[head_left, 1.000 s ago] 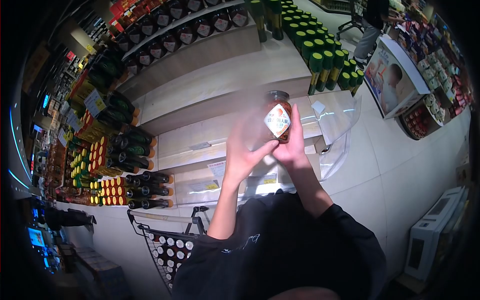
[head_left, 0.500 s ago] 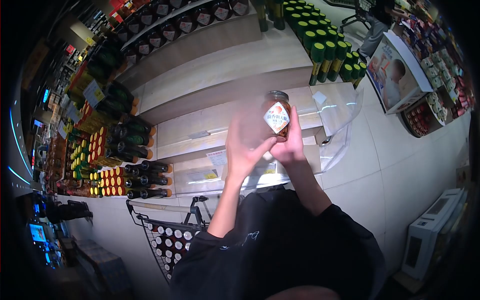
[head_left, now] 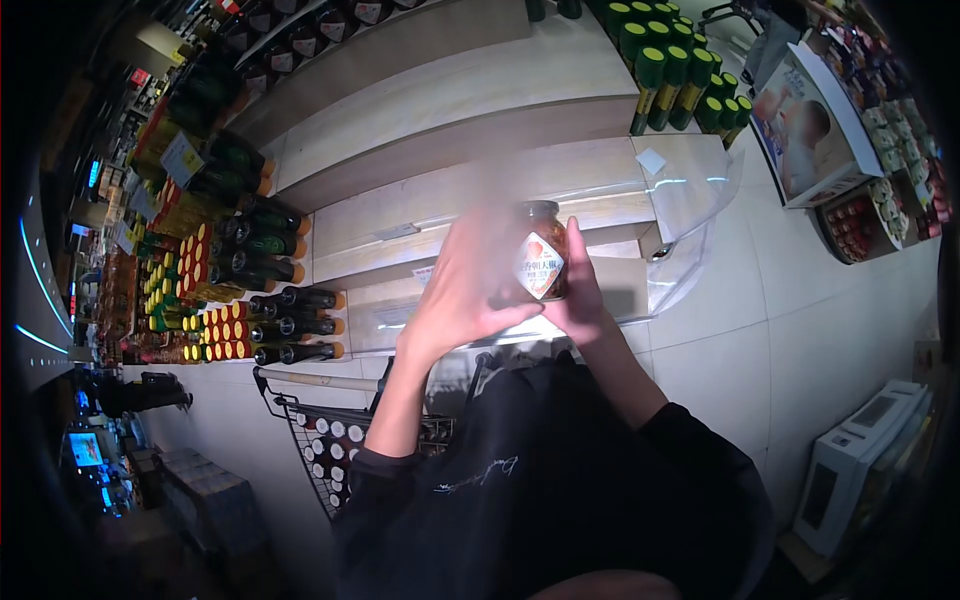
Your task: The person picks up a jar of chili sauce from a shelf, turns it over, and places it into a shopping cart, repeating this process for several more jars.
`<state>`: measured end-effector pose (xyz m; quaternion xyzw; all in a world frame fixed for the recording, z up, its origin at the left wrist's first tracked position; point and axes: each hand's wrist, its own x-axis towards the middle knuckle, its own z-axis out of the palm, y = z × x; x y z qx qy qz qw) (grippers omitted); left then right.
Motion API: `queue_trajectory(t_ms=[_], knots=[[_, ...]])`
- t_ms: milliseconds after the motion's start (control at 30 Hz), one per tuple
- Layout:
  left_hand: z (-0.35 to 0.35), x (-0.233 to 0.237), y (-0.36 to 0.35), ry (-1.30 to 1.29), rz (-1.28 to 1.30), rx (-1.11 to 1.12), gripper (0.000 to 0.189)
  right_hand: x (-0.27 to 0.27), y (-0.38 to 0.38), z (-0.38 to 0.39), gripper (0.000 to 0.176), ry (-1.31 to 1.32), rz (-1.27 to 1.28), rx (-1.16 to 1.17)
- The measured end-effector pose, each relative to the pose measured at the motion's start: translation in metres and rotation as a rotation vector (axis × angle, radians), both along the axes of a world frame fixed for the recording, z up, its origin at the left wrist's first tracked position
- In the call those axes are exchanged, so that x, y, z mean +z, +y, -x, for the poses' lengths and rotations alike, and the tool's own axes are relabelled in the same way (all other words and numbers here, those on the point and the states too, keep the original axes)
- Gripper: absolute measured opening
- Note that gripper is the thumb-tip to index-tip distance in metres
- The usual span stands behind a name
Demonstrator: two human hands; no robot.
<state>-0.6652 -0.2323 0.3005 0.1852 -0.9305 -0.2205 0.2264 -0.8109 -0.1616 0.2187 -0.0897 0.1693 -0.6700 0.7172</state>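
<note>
A glass jar of chili sauce (head_left: pixel 541 262) with a dark lid and a white diamond label stands nearly upright between my hands, above a low shelf. My right hand (head_left: pixel 583 305) grips it from the right and below, thumb side along the glass. My left hand (head_left: pixel 450 290) curves round its left side, with the thumb stretched towards the base. A blurry patch in the view smears the left fingertips, so their exact contact is hidden.
Light wooden tiered shelves (head_left: pixel 470 130) lie ahead. Dark bottles (head_left: pixel 300 328) line the left, green-capped bottles (head_left: pixel 672 75) the far right. A shopping cart (head_left: pixel 325 380) with several white-lidded jars (head_left: pixel 330 450) stands at my left. A white boxy unit (head_left: pixel 860 465) stands at right.
The jar and both hands have come lower and closer to my body, slightly to the left. The left hand has moved outward. The view has tilted, so the shelves sit higher.
</note>
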Motion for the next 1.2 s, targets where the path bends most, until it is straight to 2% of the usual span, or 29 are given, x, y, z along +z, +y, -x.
queue_trajectory(t_ms=[133, 200, 233, 267, 433, 567, 633, 667, 767, 833, 867, 933, 1000, 1067, 1133, 1200], knots=[[0.008, 0.026, -0.001, -0.133, 0.071, -0.066, 0.11, -0.013, 0.0, -0.011, 0.065, -0.006, -0.023, 0.007], [0.016, 0.034, -0.003, -0.327, 0.087, -0.169, 0.116, -0.007, 0.003, -0.013, 0.073, 0.09, -0.017, 0.036], [0.02, 0.037, -0.002, -0.436, 0.026, -0.141, 0.12, -0.012, 0.003, -0.013, 0.07, 0.04, -0.011, 0.056], [0.023, 0.039, -0.002, -0.442, 0.026, -0.142, 0.12, -0.015, 0.003, -0.014, 0.07, 0.034, -0.01, 0.055], [0.034, 0.039, 0.004, -0.645, 0.198, -0.114, 0.125, -0.016, 0.007, -0.015, 0.071, 0.028, -0.034, 0.021], [0.042, 0.029, 0.004, -0.734, 0.268, -0.09, 0.125, -0.021, 0.007, -0.011, 0.079, 0.078, -0.006, 0.022], [0.043, 0.018, 0.001, -0.595, 0.409, -0.122, 0.105, -0.022, 0.005, -0.01, 0.078, 0.144, 0.018, -0.008], [0.045, 0.018, -0.001, -0.596, 0.41, -0.125, 0.105, -0.02, 0.006, -0.008, 0.078, 0.142, 0.018, -0.011], [0.043, 0.025, -0.011, -0.584, 0.274, -0.168, 0.099, -0.009, 0.009, 0.001, 0.076, 0.183, 0.027, 0.034], [0.041, 0.037, -0.017, -0.56, -0.011, -0.129, 0.114, -0.006, 0.01, 0.009, 0.072, 0.106, 0.078, 0.021], [0.042, 0.038, -0.019, -0.57, 0.003, -0.14, 0.114, -0.007, 0.008, 0.012, 0.072, 0.097, 0.088, 0.005], [0.035, 0.029, -0.015, -0.14, -0.069, -0.191, 0.112, -0.011, 0.008, 0.016, 0.072, -0.01, 0.156, 0.031], [0.026, -0.012, -0.015, 0.21, -0.479, -0.127, 0.123, -0.015, 0.011, 0.014, 0.07, -0.1, 0.198, -0.002], [0.038, -0.036, 0.0, 0.561, -0.704, -0.11, 0.13, -0.008, 0.015, 0.013, 0.072, -0.045, 0.208, -0.02], [0.047, -0.041, 0.016, 0.634, -0.751, -0.018, 0.133, -0.007, 0.018, 0.015, 0.072, -0.068, 0.257, -0.015], [0.053, -0.039, 0.028, 0.731, -0.92, 0.113, 0.135, -0.007, 0.021, 0.018, 0.07, 0.045, 0.297, 0.008]])
